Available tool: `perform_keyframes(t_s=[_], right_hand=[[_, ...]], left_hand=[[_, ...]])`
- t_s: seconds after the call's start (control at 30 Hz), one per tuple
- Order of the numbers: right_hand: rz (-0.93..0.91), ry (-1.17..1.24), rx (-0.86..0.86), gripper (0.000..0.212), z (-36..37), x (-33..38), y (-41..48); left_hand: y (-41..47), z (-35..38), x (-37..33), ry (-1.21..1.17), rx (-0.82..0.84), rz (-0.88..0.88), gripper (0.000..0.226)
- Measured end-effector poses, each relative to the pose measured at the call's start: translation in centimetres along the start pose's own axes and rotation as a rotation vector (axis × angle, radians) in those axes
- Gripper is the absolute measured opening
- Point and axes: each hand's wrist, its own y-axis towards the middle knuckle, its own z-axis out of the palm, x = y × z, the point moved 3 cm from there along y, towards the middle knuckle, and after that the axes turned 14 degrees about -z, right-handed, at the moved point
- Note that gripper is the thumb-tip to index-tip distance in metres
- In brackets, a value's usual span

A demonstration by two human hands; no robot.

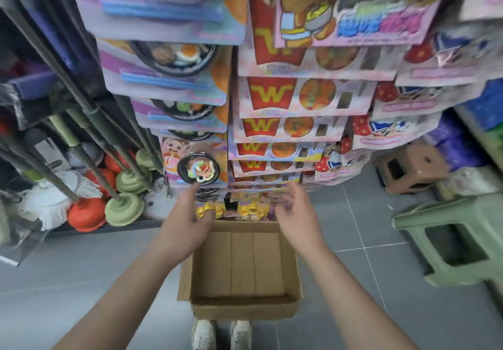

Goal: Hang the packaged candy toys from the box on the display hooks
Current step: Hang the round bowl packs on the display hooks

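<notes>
A cardboard box [239, 306] stands on the floor below me, and its inside shows only bare cardboard. Above it hang columns of packaged candy toys: bowl-noodle cards [196, 164] on the left, red fries-cup cards [272, 94] in the middle, cartoon cards [394, 132] on the right. My left hand [187, 221] reaches up under the lowest bowl card, fingertips touching its bottom edge, holding nothing. My right hand [296, 213] is raised beside the lowest fries-cup cards, fingers spread and empty. Yellow packages [250, 209] hang low between my hands. The hooks are hidden behind the cards.
Mops and plungers [122, 208] lean in a rack on the left. A green plastic stool [457, 243] and a brown stool [411, 170] stand on the grey tiled floor at right. My shoes [221, 334] show just behind the box.
</notes>
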Motion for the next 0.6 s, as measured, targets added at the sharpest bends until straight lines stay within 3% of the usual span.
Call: perform_keyframes(t_s=[0.2, 0.3, 0.4, 0.53, 0.6], right_hand=[[-0.057, 0.013, -0.180, 0.057, -7.5, 3.0, 0.0], [-0.108, 0.033, -0.236, 0.060, -10.1, 4.3, 0.9], [-0.152, 0.047, -0.219, 0.062, -12.0, 5.7, 2.2], [-0.208, 0.017, -0.123, 0.042, -13.6, 6.8, 3.3], [-0.259, 0.004, -0.066, 0.043, -14.4, 6.5, 3.4]], left_hand=[[-1.7, 0.0, -8.4, -0.104, 0.022, 0.171, 0.053], [-2.1, -1.0, -11.5, -0.151, -0.014, 0.164, 0.055], [-2.2, -1.1, -14.3, -0.151, 0.031, 0.109, 0.059], [-2.7, -0.7, -15.7, -0.168, 0.000, 0.054, 0.056], [-3.2, -0.3, -16.0, -0.192, -0.019, 0.045, 0.060]])
